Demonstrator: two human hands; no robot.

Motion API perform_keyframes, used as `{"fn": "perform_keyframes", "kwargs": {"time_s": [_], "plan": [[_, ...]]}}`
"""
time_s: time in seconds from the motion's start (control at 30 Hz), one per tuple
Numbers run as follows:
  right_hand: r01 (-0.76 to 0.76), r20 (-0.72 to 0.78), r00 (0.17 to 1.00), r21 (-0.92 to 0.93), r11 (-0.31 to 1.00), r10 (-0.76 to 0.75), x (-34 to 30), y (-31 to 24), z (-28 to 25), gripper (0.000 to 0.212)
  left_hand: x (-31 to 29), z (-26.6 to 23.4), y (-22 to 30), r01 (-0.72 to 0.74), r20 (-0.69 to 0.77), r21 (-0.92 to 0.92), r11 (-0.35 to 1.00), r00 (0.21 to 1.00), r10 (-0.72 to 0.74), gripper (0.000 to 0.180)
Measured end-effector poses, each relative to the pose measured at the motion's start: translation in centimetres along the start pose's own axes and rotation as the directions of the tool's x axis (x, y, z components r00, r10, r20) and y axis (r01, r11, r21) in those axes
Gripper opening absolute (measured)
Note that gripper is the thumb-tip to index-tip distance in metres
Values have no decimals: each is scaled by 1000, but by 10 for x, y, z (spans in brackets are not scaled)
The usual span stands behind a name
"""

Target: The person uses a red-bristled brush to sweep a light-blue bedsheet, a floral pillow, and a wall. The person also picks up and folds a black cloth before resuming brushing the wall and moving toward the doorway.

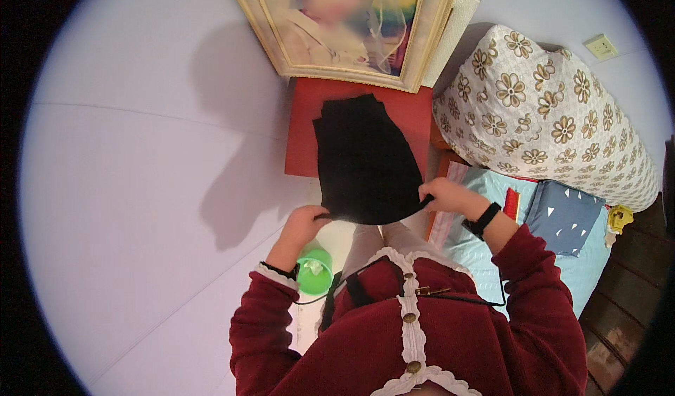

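A black cloth garment (pixel 365 160), its exact kind not clear, is stretched out in front of me. My left hand (pixel 304 226) pinches its near left corner, and my right hand (pixel 447 196) grips the near right corner. Between them the near edge sags in a shallow curve. The far end, with stepped, layered edges, lies over a red tabletop (pixel 301 150). Both hands are closed on the cloth, in front of my body and off the tabletop's near edge.
A large framed portrait (pixel 344 78) stands at the back of the red top. To the right, a flower-patterned cloth bundle (pixel 534 108) leans by a light blue bed (pixel 485 262) with a folded navy cloth (pixel 566 217). A green bin (pixel 314 275) sits below my left hand, near the wall.
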State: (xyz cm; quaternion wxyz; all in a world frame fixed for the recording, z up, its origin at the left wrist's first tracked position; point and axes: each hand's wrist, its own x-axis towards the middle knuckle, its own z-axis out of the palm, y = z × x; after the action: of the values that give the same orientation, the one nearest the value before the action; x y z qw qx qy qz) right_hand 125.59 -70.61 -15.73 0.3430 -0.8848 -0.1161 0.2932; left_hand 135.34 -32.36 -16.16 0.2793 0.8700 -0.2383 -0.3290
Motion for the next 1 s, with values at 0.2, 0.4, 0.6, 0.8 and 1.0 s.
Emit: {"fn": "perform_keyframes", "kwargs": {"time_s": [0.2,0.4,0.6,0.8,1.0], "plan": [[-103,-138,959,639,762,246,80,16,-86,26,98,-70,-15,221,-80,-469,855,954,-290,47],[-229,-240,832,673,703,501,124,48,-49,51,144,-28,-53,131,-404,89,987,911,-84,63],[-264,-523,812,67,962,259,101,29,24,60,96,47,-52,-26,-157,167,986,986,53,76],[-340,-588,788,-168,925,183,105,2,57,73,96,72,-17,-77,-159,443,893,974,162,79],[-362,-531,418,647,671,737,135,46,73,89,107,89,-9,145,-388,54,988,915,-113,49]]}}
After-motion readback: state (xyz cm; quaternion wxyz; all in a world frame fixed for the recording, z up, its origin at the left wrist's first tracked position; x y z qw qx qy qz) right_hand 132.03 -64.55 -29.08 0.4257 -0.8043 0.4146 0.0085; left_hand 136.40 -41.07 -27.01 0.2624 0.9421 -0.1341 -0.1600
